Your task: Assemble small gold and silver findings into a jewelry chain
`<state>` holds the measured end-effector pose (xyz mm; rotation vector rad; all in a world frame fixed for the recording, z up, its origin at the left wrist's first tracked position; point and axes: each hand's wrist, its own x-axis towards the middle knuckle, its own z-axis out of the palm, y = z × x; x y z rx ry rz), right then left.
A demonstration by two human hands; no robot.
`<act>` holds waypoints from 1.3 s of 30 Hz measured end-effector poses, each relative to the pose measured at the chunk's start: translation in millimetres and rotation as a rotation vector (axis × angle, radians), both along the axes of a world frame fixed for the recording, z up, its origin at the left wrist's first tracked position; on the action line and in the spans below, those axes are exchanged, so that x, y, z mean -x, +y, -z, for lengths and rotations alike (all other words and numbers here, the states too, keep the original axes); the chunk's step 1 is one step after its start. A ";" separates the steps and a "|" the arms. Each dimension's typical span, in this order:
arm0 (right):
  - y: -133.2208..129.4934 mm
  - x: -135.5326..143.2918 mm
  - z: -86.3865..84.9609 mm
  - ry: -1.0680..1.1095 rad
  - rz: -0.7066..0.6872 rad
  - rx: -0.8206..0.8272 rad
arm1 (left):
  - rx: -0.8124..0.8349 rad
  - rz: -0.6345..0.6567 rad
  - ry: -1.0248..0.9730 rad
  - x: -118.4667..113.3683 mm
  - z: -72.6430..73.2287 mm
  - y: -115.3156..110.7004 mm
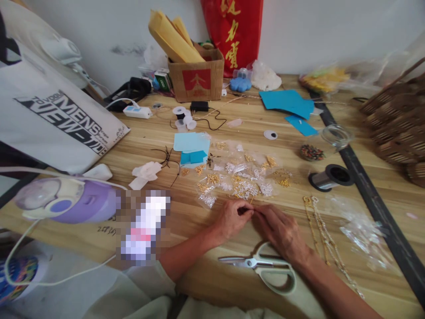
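Note:
My left hand (233, 220) and my right hand (280, 229) meet fingertip to fingertip just above the wooden table. Both are closed in a pinch. A thin gold-coloured bit shows at the fingertips, too small to name. Just beyond them lie small clear bags of gold and silver jewellery findings (245, 187). A pair of scissors (255, 262) with pale handles rests under my right wrist, blades pointing left. Gold and silver chains (327, 235) lie to the right of my right forearm.
To the left are a blurred-out phone (146, 228), a purple device (83, 201) and a white bag (49, 102). On the right stand a wire spool (330, 177), a bead jar (315, 150) and clear plastic packets (367, 235). A cardboard box (195, 79) stands behind.

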<state>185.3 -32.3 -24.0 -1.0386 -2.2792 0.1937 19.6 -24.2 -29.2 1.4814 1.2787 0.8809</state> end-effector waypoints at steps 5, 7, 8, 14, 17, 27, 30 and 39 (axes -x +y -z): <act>-1.0 -0.2 0.8 -0.074 -0.004 -0.033 | -0.069 0.009 0.097 0.2 3.1 0.4; -1.5 0.1 0.6 -0.091 0.000 -0.038 | -0.102 0.018 0.134 0.2 4.7 0.2; -1.8 0.3 0.5 -0.097 0.003 -0.041 | -0.114 0.022 0.144 0.1 5.4 0.1; -2.0 0.6 0.9 -0.115 0.006 0.006 | -0.151 0.033 0.170 0.1 6.8 -0.2; -1.1 0.5 2.0 -0.081 0.008 0.052 | -0.154 0.039 0.176 0.4 5.7 0.0; 0.0 -1.6 3.8 0.011 0.004 0.133 | -0.164 0.050 0.172 0.9 4.9 -1.2; -0.7 -1.1 2.7 0.001 0.013 0.119 | -0.167 0.044 0.166 1.0 6.0 -1.4; -1.7 -1.3 2.0 -0.042 -0.011 0.130 | -0.206 0.059 0.222 2.3 6.9 -1.3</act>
